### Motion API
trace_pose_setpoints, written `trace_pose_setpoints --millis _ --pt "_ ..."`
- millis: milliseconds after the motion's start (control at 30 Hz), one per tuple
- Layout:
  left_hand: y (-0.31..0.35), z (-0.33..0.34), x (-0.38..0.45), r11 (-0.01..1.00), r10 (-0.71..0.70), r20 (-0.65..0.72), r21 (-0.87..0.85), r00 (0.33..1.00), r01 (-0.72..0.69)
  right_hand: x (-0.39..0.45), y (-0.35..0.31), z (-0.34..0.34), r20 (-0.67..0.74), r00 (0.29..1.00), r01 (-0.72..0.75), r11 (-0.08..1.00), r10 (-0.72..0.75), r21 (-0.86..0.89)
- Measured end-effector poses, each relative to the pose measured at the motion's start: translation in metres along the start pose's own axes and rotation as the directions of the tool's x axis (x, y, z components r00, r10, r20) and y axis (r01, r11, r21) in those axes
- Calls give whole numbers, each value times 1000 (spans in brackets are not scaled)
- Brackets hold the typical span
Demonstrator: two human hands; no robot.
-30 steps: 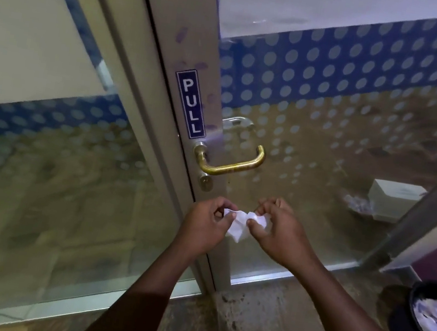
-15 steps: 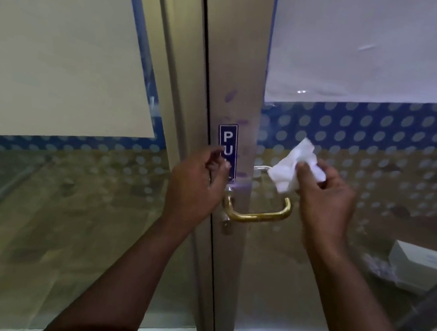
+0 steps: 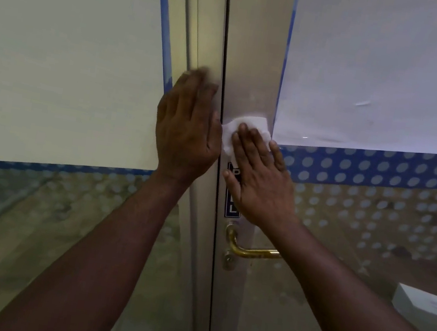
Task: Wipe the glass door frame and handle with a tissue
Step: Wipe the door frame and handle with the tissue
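r hand (image 3: 261, 183) flat, pressing tissue (image 3: 234, 133) on frame (image 3: 254, 56).

One view only, from a camera on the person's head, wide-angle so that straight edges bow toward the borders. It faces forward and slightly down, close up to the door frame (image 3: 253, 56), which runs top to bottom through the middle. Both forearms reach in from the near bottom edge, the left hand (image 3: 187, 126) and right hand (image 3: 262, 178) central. The handle (image 3: 250, 252) sits lower. Glass fills the left and right.
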State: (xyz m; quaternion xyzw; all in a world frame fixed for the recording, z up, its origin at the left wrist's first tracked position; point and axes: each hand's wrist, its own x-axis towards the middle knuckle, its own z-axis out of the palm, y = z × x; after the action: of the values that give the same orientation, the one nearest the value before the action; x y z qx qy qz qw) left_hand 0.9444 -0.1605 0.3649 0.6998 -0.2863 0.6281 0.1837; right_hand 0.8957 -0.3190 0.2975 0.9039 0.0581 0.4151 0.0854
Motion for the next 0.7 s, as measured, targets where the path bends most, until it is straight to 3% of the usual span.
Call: trace_pose_setpoints --millis 200,367,567,700 --pt "-10 17 21 983 78 201 148 976 -109 -10 24 7 95 982 174 976 -163 -132" --pt "-11 25 38 970 95 124 211 988 -120 6 26 -4 14 999 44 991 -43 -125" --pt "-10 26 45 957 96 88 267 991 -116 -22 40 2 158 953 280 952 -259 -126" --pt "-10 28 45 953 89 63 285 994 -103 5 32 -7 40 990 141 986 -138 -93"
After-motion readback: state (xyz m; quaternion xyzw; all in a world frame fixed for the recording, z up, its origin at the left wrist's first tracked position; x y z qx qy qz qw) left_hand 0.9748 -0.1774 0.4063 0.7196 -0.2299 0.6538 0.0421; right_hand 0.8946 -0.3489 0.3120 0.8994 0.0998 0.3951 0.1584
